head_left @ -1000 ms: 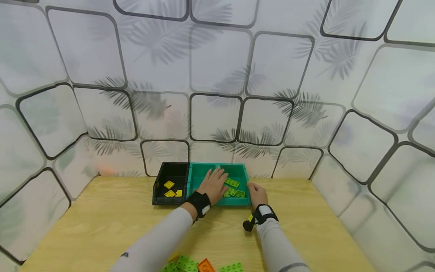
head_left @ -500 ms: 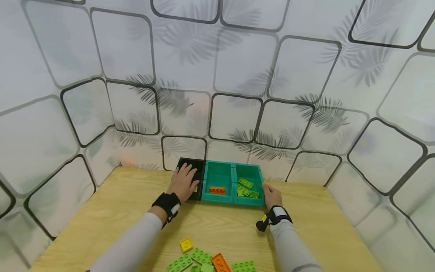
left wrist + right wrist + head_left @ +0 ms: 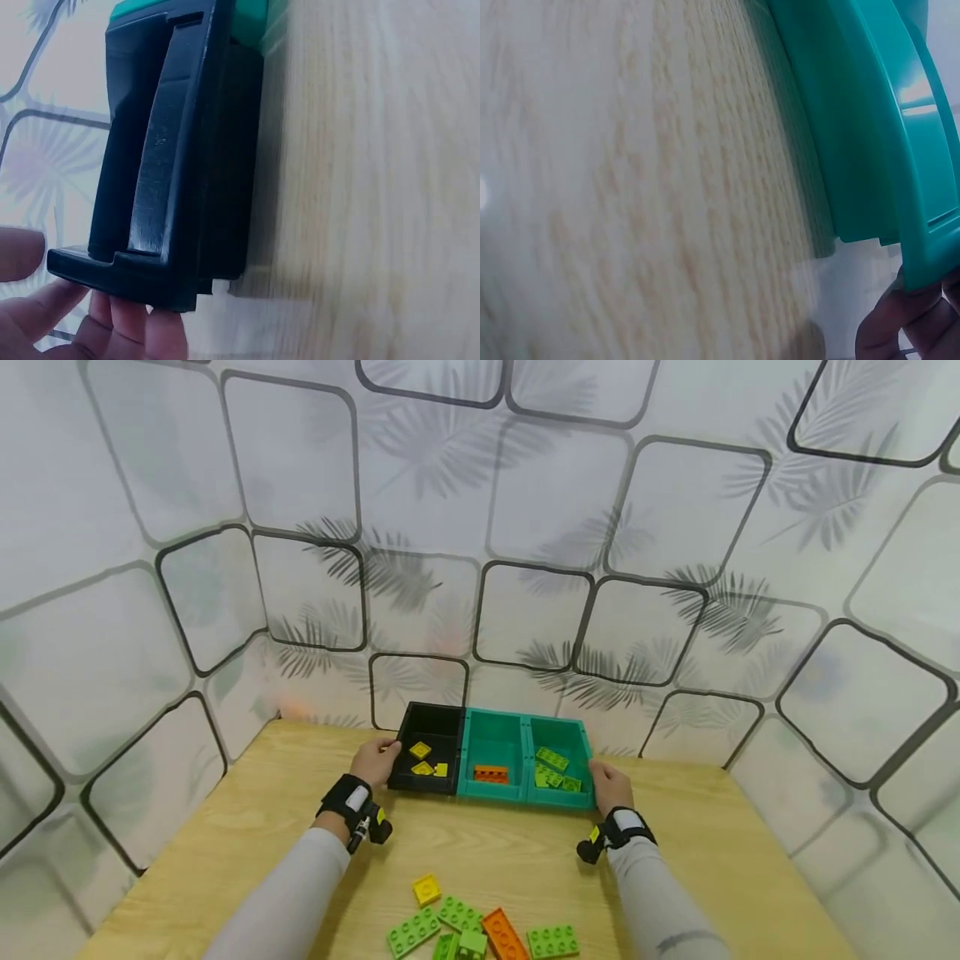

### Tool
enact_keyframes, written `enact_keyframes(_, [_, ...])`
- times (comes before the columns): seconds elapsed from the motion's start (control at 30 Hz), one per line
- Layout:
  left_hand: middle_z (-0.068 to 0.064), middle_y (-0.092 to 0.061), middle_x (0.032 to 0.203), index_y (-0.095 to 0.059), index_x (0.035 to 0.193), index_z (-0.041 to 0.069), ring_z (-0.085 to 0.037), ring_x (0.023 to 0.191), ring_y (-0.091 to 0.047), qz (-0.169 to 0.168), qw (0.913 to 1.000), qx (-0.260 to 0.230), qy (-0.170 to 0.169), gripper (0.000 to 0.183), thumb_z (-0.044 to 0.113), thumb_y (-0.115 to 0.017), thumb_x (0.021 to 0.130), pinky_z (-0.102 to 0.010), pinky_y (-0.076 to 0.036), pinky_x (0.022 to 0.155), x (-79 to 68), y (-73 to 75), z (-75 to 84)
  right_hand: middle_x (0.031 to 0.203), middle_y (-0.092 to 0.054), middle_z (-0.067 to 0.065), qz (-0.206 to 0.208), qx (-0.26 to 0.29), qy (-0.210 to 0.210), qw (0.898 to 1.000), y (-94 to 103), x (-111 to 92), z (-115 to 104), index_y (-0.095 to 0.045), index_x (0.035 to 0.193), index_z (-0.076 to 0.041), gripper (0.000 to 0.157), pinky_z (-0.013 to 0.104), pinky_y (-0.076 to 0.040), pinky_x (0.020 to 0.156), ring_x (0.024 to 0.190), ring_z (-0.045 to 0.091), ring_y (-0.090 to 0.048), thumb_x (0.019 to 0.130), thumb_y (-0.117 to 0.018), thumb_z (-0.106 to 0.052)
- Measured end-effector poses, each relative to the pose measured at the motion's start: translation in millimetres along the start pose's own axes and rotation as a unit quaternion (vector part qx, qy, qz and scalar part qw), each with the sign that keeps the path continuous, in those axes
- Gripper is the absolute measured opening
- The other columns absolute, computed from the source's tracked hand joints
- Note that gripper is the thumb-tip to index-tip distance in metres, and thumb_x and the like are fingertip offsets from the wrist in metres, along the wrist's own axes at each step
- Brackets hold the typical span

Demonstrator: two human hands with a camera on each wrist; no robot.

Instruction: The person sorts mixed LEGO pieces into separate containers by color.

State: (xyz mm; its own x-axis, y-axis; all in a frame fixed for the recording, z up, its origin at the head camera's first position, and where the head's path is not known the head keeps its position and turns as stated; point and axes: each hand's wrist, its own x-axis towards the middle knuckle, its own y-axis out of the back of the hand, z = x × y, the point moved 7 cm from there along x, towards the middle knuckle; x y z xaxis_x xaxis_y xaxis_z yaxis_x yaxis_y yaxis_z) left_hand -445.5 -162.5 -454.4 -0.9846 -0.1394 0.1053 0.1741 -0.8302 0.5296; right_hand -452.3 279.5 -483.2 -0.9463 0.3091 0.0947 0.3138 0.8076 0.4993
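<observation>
Table [image 3: 457, 835] | arms [image 3: 273, 897] outstretched | left grip [image 3: 373, 762] pinches black bin [image 3: 435, 721] | right grip [image 3: 611, 787], teal bin [image 3: 558, 733]

In the head view, bright, even light fills the scene; the counter [image 3: 450, 831] shows clearly, and the patterned wall [image 3: 435, 485] behind it looks pale, faintly pinkish just beyond the counter's far left corner. Wide-angle stretch makes lines beside and above the counter lean. The left wrist view is dimmer and bluish, the black tray [image 3: 229, 165] nearly featureless, its soft shadow on the counter. The right wrist view is greyish, with white glare on the green tray [image 3: 847, 135] over the counter.
</observation>
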Motion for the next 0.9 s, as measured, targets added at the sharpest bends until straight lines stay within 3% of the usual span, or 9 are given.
enact_keyframes(0.13, [-0.027,-0.053,0.133,-0.053,0.135,-0.003,-0.042,0.114,-0.055,-0.026,0.9960,-0.066,0.054,0.042,0.021,-0.049,0.101,-0.050,-0.046,0.093,3.5,-2.1,-4.6,0.106,-0.062,0.019,0.000,-0.010,-0.007,1.000,-1.4,1,-1,-0.065,0.102,0.004,0.047,0.042,-0.044,0.086,0.096,0.032,-0.056,0.102,-0.045,-0.039])
enact_keyframes(0.33, [-0.024,-0.063,0.112,-0.060,0.131,0.000,-0.030,0.086,-0.064,-0.012,0.9732,-0.179,0.143,0.041,0.019,-0.057,0.095,-0.038,-0.056,0.068,8.5,-5.0,-20.4,0.090,-0.061,0.015,-0.005,-0.042,-0.010,0.999,-1.5,5,2,-0.067,0.103,0.001,0.048,0.034,-0.042,0.070,0.082,0.028,-0.055,0.101,-0.045,-0.041])
enact_keyframes(0.43, [-0.023,-0.064,0.109,-0.061,0.129,0.002,-0.029,0.083,-0.064,-0.004,0.9673,-0.202,0.153,0.040,0.020,-0.059,0.093,-0.034,-0.054,0.063,10.7,-6.7,-24.5,0.103,-0.064,0.023,-0.014,-0.077,0.008,0.997,0.2,6,-5,-0.064,0.121,-0.001,0.050,0.042,-0.048,0.073,0.089,0.036,-0.059,0.102,-0.043,-0.042])
enact_keyframes(0.53, [-0.023,-0.064,0.112,-0.062,0.128,0.003,-0.031,0.085,-0.063,0.006,0.9674,-0.206,0.147,0.039,0.021,-0.060,0.093,-0.035,-0.054,0.064,12.4,-8.5,-24.3,0.122,-0.055,0.032,-0.004,-0.129,0.046,0.991,6.7,2,-20,-0.046,0.143,-0.003,0.055,0.053,-0.047,0.080,0.101,0.045,-0.056,0.103,-0.043,-0.040])
enact_keyframes(0.63, [-0.021,-0.062,0.118,-0.064,0.127,0.004,-0.029,0.089,-0.061,0.018,0.9709,-0.193,0.141,0.038,0.022,-0.060,0.094,-0.036,-0.054,0.069,11.5,-7.9,-24.6,0.120,-0.047,0.035,0.036,-0.162,0.109,0.980,11.7,-9,-39,-0.039,0.148,-0.006,0.058,0.058,-0.044,0.080,0.103,0.050,-0.051,0.101,-0.050,-0.038])
enact_keyframes(0.7, [-0.021,-0.061,0.122,-0.064,0.126,0.004,-0.029,0.092,-0.059,0.021,0.9744,-0.176,0.139,0.037,0.023,-0.059,0.095,-0.037,-0.053,0.071,9.4,-6.8,-23.3,0.116,-0.048,0.028,0.048,-0.179,0.167,0.968,9.6,-24,-54,-0.045,0.144,-0.007,0.055,0.055,-0.044,0.079,0.101,0.044,-0.051,0.099,-0.056,-0.037])
enact_keyframes(0.77, [-0.020,-0.059,0.125,-0.064,0.126,0.003,-0.031,0.095,-0.058,0.023,0.9774,-0.162,0.134,0.037,0.024,-0.058,0.096,-0.039,-0.050,0.074,7.1,-5.7,-21.2,0.103,-0.057,0.019,0.002,-0.191,0.228,0.955,-1.7,-46,-69,-0.056,0.134,-0.006,0.046,0.048,-0.047,0.072,0.090,0.034,-0.056,0.097,-0.061,-0.034])
enact_keyframes(0.83, [-0.021,-0.059,0.127,-0.064,0.125,0.002,-0.033,0.099,-0.057,0.027,0.9802,-0.147,0.130,0.037,0.023,-0.058,0.096,-0.041,-0.048,0.079,4.6,-4.7,-19.1,0.089,-0.061,0.005,-0.117,-0.206,0.273,0.932,-22.1,-78,-80,-0.062,0.126,-0.007,0.041,0.038,-0.047,0.064,0.077,0.021,-0.057,0.095,-0.063,-0.034])
enact_keyframes(0.9, [-0.022,-0.058,0.128,-0.064,0.125,0.001,-0.036,0.105,-0.055,0.029,0.9820,-0.139,0.124,0.036,0.023,-0.057,0.097,-0.044,-0.046,0.086,2.6,-4.3,-17.5,0.077,-0.060,-0.005,-0.270,-0.213,0.282,0.896,-44.5,-117,-83,-0.065,0.123,-0.009,0.040,0.030,-0.044,0.056,0.065,0.011,-0.054,0.095,-0.063,-0.038])
